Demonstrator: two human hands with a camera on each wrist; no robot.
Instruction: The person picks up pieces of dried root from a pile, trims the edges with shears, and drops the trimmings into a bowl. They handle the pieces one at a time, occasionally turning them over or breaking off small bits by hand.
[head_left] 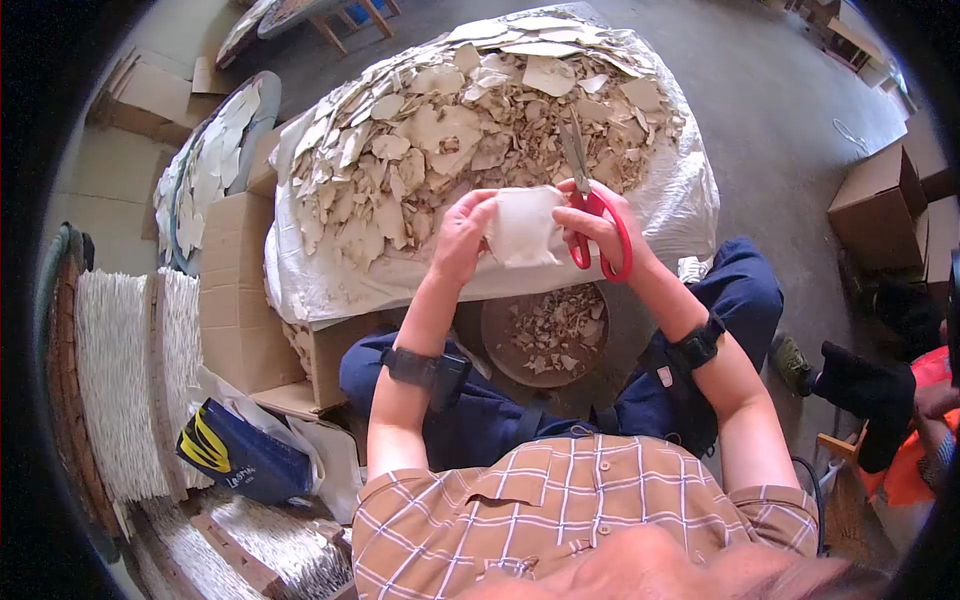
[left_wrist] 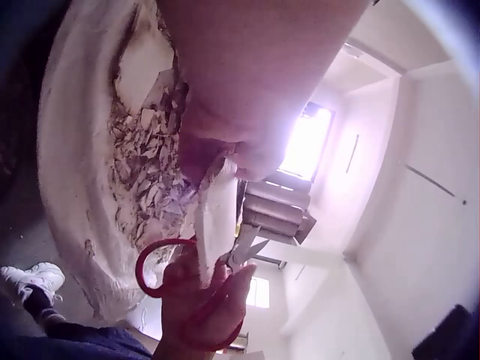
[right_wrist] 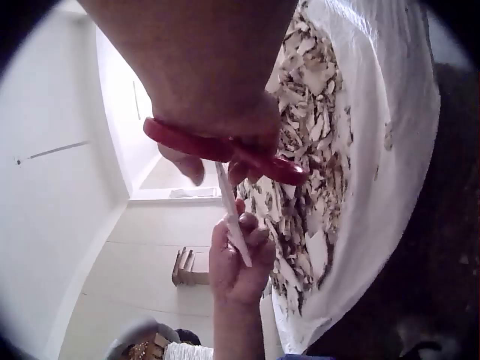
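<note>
The person's left hand (head_left: 462, 235) pinches the left edge of a pale flat piece (head_left: 525, 227), thumb on the near face and fingers curled behind it, holding it up in front of the chest. At three o'clock from that piece, touching its right edge, the right hand (head_left: 598, 228) is clenched through the loops of red-handled scissors (head_left: 598, 235); the grey blades point up toward twelve o'clock, and the left wrist view shows them slightly parted beside the piece. From the right wrist view the piece (right_wrist: 232, 210) shows edge-on as a thin strip between the two hands, the left hand (right_wrist: 238, 259) below it and the red handles (right_wrist: 225, 150) above.

Directly below the hands, at six o'clock between the person's knees, sits a round basin (head_left: 495, 330) holding small brownish scraps (head_left: 550, 330). At twelve o'clock, just beyond the hands, a white sack (head_left: 680, 190) spread over a low stand carries a broad heap of pale and tan flakes (head_left: 450, 130).

At nine o'clock stand cardboard boxes (head_left: 235, 290), and farther out a round tray (head_left: 215, 150) laid with pale pieces. At eight o'clock lie white bundled stacks (head_left: 125, 380) and a blue bag (head_left: 240, 455). At three o'clock, well apart, is another cardboard box (head_left: 880, 205), and an orange sleeve (head_left: 920, 440) shows at four o'clock.
</note>
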